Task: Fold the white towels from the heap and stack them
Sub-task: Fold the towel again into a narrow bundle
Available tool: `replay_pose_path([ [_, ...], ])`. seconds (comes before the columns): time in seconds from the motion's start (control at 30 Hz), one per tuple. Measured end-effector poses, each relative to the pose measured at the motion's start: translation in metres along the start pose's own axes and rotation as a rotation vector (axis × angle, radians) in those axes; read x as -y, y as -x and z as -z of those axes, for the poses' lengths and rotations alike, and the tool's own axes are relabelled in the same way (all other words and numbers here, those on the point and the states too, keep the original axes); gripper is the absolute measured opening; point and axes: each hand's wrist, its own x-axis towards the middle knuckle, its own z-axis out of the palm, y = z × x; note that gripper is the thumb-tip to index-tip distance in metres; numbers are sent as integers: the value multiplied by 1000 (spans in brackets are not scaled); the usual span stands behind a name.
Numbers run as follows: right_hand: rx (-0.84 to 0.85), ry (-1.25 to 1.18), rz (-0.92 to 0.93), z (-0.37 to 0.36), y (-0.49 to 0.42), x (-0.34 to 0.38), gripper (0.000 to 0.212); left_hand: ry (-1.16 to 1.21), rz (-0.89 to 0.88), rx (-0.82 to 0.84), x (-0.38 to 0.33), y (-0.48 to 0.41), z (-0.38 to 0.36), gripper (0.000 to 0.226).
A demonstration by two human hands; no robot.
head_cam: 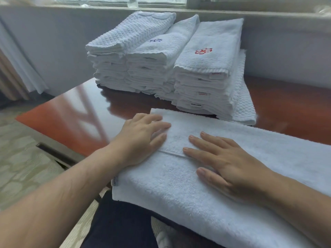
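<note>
Head: towel (170, 187) beneath left fingers (157, 125), right fingers (200, 142) (flat).

Glossy red-brown table (59, 120) below grey sill (268, 13), patterned floor (21, 167).

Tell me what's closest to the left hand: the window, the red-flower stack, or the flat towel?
1. Flat towel: right under the left hand, touching it.
2. Red-flower stack: behind, toward the right.
3. Window: far back, at the top.
</note>
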Motion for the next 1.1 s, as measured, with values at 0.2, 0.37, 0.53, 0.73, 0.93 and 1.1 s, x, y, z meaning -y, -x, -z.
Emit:
replay_pose_path([
  [0.2,-464,-62,-10,5,29,14,36,234,-251,-162,-30,30,8,21],
  [0.37,-587,-101,-124,-17,98,44,22,233,-471,-60,-47,72,-2,12],
  [0.53,-445,259,-172,-47,130,68,69,-72,-549,-66,-49,98,-11,58],
  [0.73,-637,391,-56,-49,131,67,32,-161,-541,-165,-54,111,-14,52],
  [0.93,-690,259,-136,-20,126,67,13,47,-461,-247,-66,102,1,14],
  [1.1,-677,287,-177,2,117,62,14,49,-422,-186,-72,82,14,28],
])
